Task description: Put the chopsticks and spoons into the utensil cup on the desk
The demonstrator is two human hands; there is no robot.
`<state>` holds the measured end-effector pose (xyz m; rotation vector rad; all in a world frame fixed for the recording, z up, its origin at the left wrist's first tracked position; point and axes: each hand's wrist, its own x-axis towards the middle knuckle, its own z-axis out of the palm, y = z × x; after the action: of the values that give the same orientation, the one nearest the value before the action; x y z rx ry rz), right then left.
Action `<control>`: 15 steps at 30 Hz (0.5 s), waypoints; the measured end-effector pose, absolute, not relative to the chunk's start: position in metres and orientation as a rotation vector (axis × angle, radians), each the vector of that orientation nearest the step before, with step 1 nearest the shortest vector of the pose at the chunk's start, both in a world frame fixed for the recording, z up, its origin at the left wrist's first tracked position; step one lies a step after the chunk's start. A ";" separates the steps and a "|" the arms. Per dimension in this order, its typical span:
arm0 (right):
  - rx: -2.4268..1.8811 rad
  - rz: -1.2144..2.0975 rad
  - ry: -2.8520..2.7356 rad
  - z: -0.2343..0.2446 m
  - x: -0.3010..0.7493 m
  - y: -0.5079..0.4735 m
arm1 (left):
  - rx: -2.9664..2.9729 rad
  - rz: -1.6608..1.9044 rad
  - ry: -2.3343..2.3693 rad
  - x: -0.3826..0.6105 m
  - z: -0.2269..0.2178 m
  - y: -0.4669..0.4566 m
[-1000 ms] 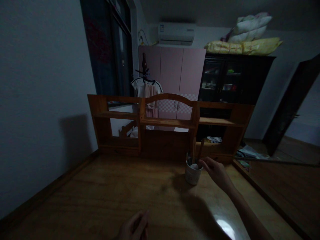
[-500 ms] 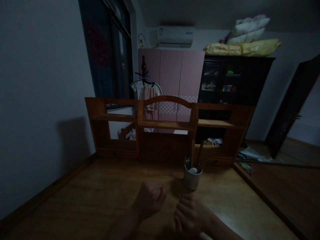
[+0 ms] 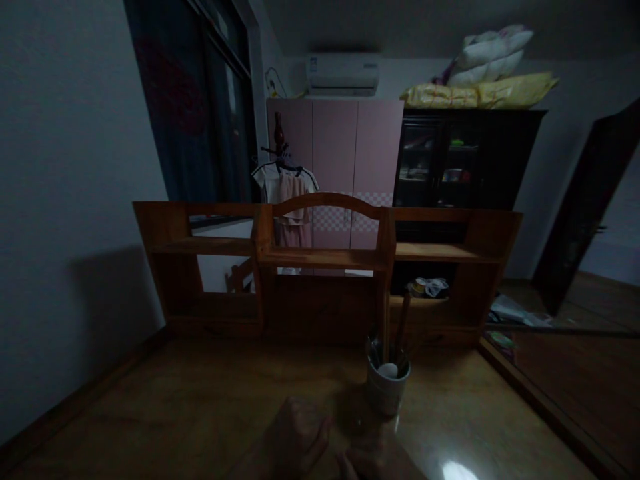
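Observation:
My left hand (image 3: 299, 433) is curled into a fist low over the wooden desk (image 3: 215, 400), its thumb toward the right; no object shows in it. Close by on the right, my right hand (image 3: 376, 456) is also closed, partly cut off by the bottom edge, and nothing shows in its fingers. A small gap separates the two hands. Just beyond the right hand stands a light-coloured cup (image 3: 387, 393) holding chopsticks (image 3: 385, 327), a white rounded spoon-like piece (image 3: 388, 370) and other thin utensils. Dim light hides the finger detail.
A wooden desktop shelf (image 3: 325, 257) spans the back of the desk. The wall (image 3: 60, 267) borders the left side, and a raised edge (image 3: 530, 400) runs along the right. Behind are a pink wardrobe (image 3: 333, 147), a dark cabinet (image 3: 500, 153) and hanging clothes (image 3: 287, 193).
The view has moved nearer and tilted, so the shelf looks larger and the cup sits lower. Both hands appear lower in the picture, still closed and closer together.

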<state>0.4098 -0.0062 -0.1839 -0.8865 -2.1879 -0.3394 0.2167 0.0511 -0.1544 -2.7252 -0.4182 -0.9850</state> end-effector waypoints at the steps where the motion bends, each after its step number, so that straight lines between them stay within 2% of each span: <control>1: -0.876 -0.381 -2.175 -0.183 0.410 -0.007 | -2.736 -0.974 -0.441 0.216 -0.155 0.051; 5: -0.962 -0.354 -2.278 -0.173 0.412 -0.013 | -2.775 -0.931 -0.484 0.216 -0.160 0.051; 15: -1.275 0.155 -2.140 -0.156 0.410 -0.026 | -2.837 -0.876 -0.535 0.215 -0.158 0.050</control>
<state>0.4101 -0.0264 -0.1563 -1.2751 -2.1402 0.1549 0.2149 0.0504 -0.1585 -2.8367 -0.5349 -0.8758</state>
